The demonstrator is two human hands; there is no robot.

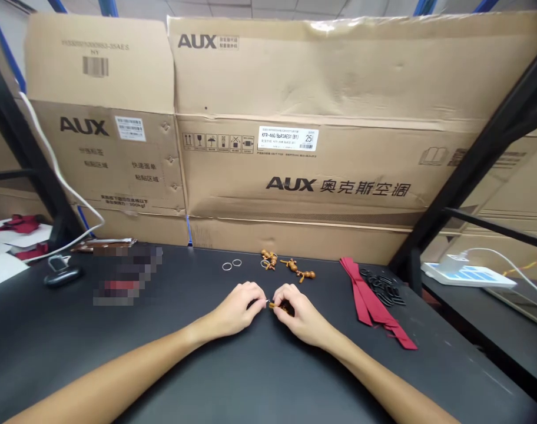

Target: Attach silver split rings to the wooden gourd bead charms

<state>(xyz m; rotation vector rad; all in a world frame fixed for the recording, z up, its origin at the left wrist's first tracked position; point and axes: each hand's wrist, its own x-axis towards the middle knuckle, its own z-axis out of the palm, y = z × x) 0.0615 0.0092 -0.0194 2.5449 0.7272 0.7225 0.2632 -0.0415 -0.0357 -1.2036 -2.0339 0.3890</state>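
My left hand (241, 307) is closed in a pinch on a small shiny metal piece (267, 301); its exact kind is too small to make out. Facing it, my right hand (300, 315) is closed on a small brown gourd charm (288, 307), mostly covered by the fingers. The fingertips of both hands almost meet above the black table. Just beyond them lie several brown gourd charms (290, 265), with a metal ring among the left ones. Two loose metal rings (226, 267) rest farther left.
Red ribbons (369, 297) and a heap of black clips or loops (384, 287) lie right. A black device (63, 275) and a blurred-out patch are at left. Cardboard boxes (295, 94) stand behind the table (198, 383). A white power strip (469, 274) sits far right.
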